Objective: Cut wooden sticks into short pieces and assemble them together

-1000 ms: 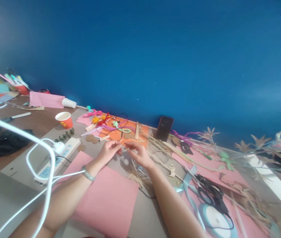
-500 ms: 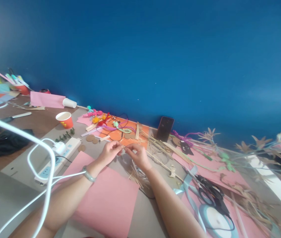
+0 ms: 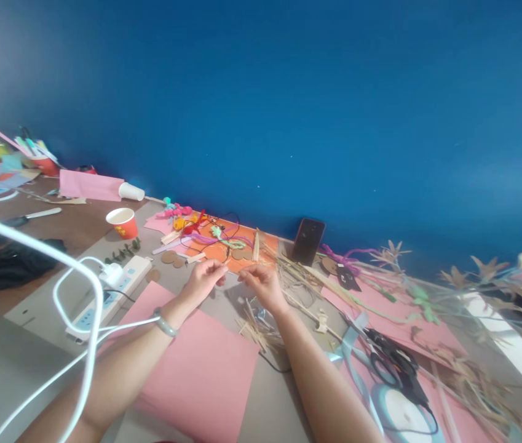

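Note:
My left hand [image 3: 205,280] and my right hand [image 3: 263,284] are held close together above the table, fingers curled in a pinch. Between their fingertips runs a thin pale strand, perhaps a straw strip [image 3: 232,275]; it is too fine to name for sure. A green bangle [image 3: 163,324] sits on my left wrist. Below the hands lies a pink paper sheet [image 3: 196,375] and a small heap of dry straw pieces [image 3: 256,329].
An orange sheet [image 3: 228,246] with coloured cords lies behind the hands. A dark phone [image 3: 307,241] leans on the blue wall. A red paper cup [image 3: 122,223], a white power strip [image 3: 108,289] with cable, black scissors [image 3: 392,363], ribbon spool and dried stems are around.
Both hands have lifted slightly and drifted a little away from me, staying pinched together. The view has shifted slightly right.

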Available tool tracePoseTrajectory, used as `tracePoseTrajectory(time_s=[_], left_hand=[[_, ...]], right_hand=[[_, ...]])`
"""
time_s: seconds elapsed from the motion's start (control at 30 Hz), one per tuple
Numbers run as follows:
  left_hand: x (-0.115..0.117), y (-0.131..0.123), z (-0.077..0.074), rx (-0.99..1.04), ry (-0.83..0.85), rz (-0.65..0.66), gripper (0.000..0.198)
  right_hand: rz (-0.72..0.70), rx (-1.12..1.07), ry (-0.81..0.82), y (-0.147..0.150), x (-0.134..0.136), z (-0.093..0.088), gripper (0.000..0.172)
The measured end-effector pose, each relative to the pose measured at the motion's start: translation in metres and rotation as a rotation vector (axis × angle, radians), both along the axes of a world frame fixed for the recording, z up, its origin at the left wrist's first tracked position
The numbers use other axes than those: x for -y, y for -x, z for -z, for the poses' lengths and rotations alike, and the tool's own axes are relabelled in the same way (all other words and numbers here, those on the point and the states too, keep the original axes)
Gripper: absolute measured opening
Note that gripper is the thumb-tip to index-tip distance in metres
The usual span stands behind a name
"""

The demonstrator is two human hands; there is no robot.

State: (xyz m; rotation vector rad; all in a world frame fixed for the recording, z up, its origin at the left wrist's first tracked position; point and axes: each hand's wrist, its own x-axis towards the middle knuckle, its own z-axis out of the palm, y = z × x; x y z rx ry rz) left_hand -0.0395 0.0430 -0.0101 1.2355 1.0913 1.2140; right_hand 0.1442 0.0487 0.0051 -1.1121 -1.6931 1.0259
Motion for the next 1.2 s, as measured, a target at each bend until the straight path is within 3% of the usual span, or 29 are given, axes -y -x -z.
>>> tracePoseTrajectory(time_s=[0.27, 0.53, 1.0, 1.2], left_hand=[[-0.0021, -0.0002, -0.0006, 0.042, 0.102, -0.007, 0.04], [-0.0002, -0.0007, 0.0029, -0.093, 0.004, 0.166, 0.029], [-0.0012, -0.0015, 0.0039, -0.076, 0.122, 0.137, 0.026], [-0.0027, -0.0033, 0.0009, 0.047, 0.206, 0.085, 0.046]], right_hand=[[0.003, 0.021, -0.011, 0.0016, 0.0014, 0.0009, 0.025], [-0.019, 0.129, -0.114, 0.0077, 0.0046, -0.001, 0.021], [0.001, 0.141, -0.048, 0.0051, 0.0013, 0.002, 0.022], [0.005, 0.103, 0.031, 0.0024, 0.0006, 0.0008, 0.024]])
